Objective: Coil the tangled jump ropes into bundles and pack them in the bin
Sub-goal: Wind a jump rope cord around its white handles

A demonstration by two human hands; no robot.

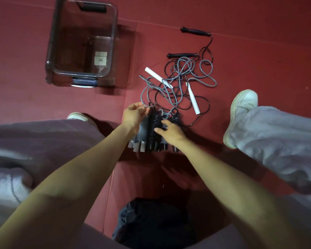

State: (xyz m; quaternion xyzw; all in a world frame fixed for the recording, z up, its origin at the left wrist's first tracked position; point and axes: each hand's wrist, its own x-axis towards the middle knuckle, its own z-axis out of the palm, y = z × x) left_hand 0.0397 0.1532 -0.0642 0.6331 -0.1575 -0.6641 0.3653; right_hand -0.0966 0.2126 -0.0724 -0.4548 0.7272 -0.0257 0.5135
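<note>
Several coiled bundles lie together on the red mat between my hands: a grey coil (142, 130) with white handle ends (137, 146) and a black coil (153, 125) with black handle ends. My left hand (134, 115) pinches the grey rope (178, 79) where it leaves the bundle. My right hand (170, 131) grips the black coil from the right. Beyond them a loose tangle of the grey rope and a black rope (207, 105) spreads out, with two white handles (156, 76) (193, 99) and two black handles (195, 31) (181, 55). The clear bin (114, 38) stands at the upper left.
My legs in grey trousers lie on both sides, with a white shoe (241, 114) right of the tangle and another shoe (77, 116) on the left. A dark bag (151, 223) sits between my legs near the bottom edge. Nothing shows inside the bin but a label.
</note>
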